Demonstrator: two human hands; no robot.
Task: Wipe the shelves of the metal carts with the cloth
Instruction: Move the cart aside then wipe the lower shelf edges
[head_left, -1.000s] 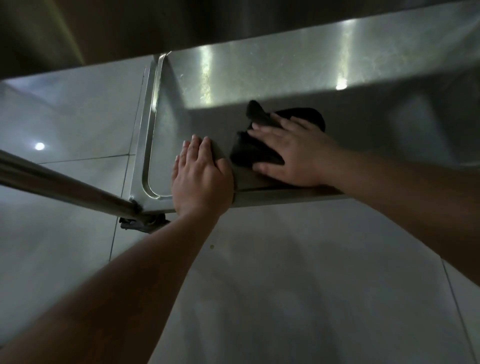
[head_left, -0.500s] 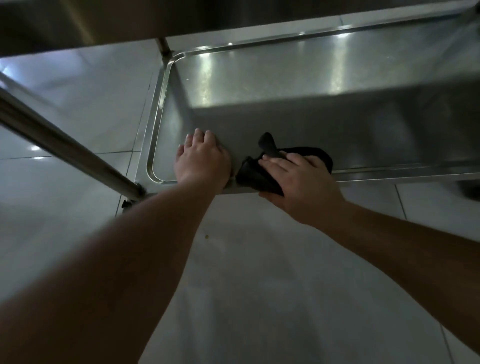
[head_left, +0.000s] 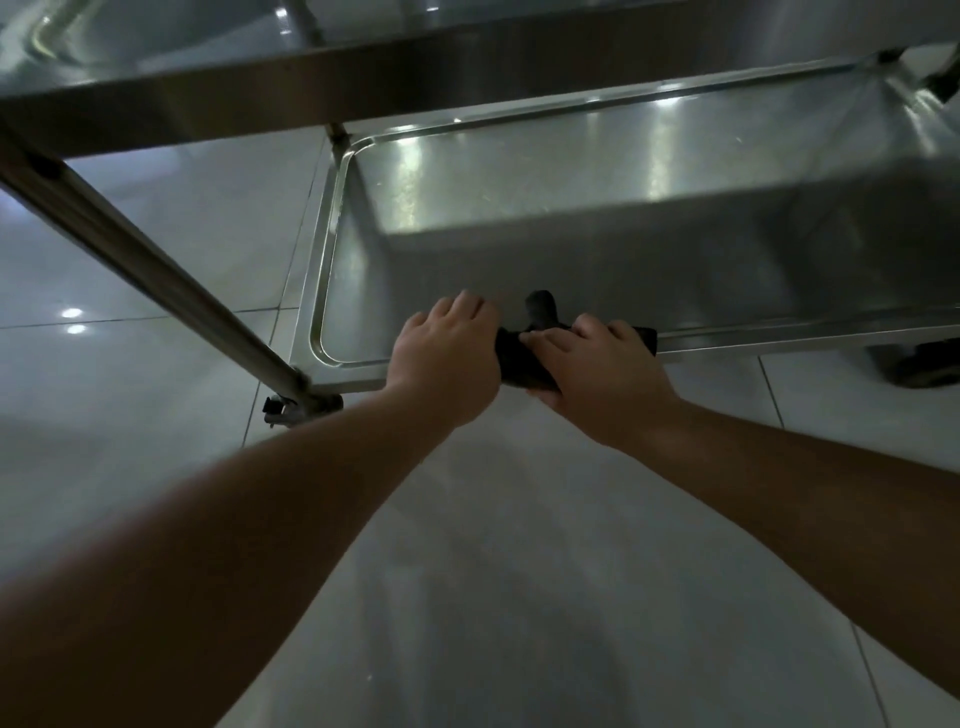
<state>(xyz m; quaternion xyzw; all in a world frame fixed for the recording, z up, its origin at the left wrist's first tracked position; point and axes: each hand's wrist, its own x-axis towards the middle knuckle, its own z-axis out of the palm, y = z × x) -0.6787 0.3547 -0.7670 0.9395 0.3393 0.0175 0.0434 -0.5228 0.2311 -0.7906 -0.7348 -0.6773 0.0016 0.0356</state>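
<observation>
Metal cart's lower shelf (head_left: 597, 218), a shiny stainless steel tray with a raised rolled rim, set low above the pale glossy floor tiles (head_left: 519, 571). Upper steel shelf edge (head_left: 363, 88) overhead. Slanted steel tube leg (head_left: 156, 270) at left, ending in a small caster (head_left: 283, 408). Left hand (head_left: 447, 358) on the shelf's near rim, fingers curled over the edge. Right hand (head_left: 597, 371) just beside it, fingers clamped on the dark crumpled cloth (head_left: 530, 358), which lies bunched over that near rim, between both hands.
</observation>
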